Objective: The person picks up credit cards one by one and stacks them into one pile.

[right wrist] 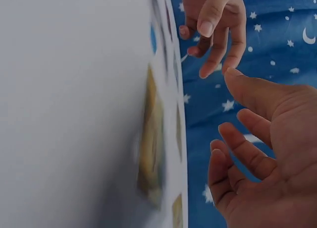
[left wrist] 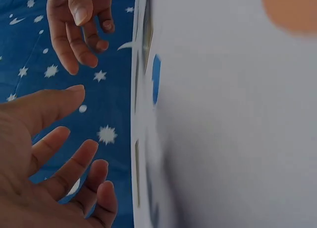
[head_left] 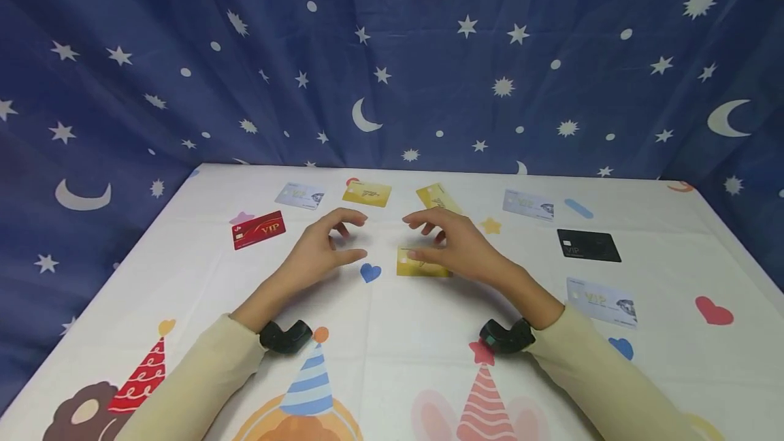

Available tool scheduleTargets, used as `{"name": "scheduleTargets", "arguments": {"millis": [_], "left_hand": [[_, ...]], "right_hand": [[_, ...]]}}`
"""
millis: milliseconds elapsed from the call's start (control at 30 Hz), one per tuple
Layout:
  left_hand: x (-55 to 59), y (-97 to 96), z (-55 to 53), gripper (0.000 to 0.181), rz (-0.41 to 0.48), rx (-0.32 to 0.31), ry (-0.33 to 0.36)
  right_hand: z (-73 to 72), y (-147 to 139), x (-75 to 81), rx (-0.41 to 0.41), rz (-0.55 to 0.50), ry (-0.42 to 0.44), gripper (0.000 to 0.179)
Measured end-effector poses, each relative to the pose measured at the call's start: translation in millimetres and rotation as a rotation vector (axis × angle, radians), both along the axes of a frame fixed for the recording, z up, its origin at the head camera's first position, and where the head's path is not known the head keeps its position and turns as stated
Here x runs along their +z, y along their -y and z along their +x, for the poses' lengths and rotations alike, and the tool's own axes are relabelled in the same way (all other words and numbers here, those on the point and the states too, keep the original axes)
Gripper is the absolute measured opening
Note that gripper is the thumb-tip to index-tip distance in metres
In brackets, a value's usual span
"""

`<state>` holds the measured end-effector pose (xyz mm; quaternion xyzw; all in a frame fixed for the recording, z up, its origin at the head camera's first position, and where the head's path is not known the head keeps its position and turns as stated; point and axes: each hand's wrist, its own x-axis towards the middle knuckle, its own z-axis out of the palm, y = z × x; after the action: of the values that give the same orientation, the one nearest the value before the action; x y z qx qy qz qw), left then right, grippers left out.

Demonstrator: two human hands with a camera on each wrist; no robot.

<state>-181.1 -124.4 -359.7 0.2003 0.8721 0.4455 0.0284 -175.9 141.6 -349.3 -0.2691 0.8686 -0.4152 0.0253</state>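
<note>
Both hands hover over the table with fingers loosely bent and nothing held. The left hand is left of centre, nearest the red VIP card and a gold card behind it. Facing it across a gap, the right hand is above a gold card, its thumb covering part of that card in the head view. Another gold card lies tilted behind the right fingers, partly hidden. In the right wrist view the nearer gold card looks blurred, and the right hand is apart from it.
Flat on the white tablecloth are a silver VIP card at back left, another silver card at back right, a black VIP card and a silver card at right. A blue starry curtain hangs behind.
</note>
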Motion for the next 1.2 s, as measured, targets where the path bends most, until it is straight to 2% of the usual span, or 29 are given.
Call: {"name": "scheduleTargets", "arguments": {"millis": [167, 333, 500, 800, 1000, 1200], "left_hand": [[6.7, 27.6, 2.4, 0.053, 0.001, 0.072, -0.042], [3.4, 59.5, 6.2, 0.052, -0.021, 0.128, -0.108], [0.0, 90.1, 12.5, 0.051, -0.064, 0.188, -0.111], [8.7, 133.1, 22.2, 0.054, -0.152, 0.34, -0.136], [5.7, 147.3, 19.6, 0.058, -0.177, 0.361, -0.118], [-2.1, 156.1, 9.6, 0.065, -0.181, 0.329, -0.103]], "right_hand": [[-6.9, 20, 0.8, 0.044, -0.062, -0.018, 0.048], [-9.2, 42, -3.6, 0.049, -0.119, -0.005, 0.047], [-9.5, 67, -5.8, 0.067, -0.13, 0.023, 0.047], [-12.0, 100, -8.8, 0.105, -0.116, 0.039, 0.047], [-15.2, 114, -12.6, 0.119, -0.118, 0.051, 0.047], [-18.1, 123, -16.0, 0.115, -0.117, 0.062, 0.047]]}}
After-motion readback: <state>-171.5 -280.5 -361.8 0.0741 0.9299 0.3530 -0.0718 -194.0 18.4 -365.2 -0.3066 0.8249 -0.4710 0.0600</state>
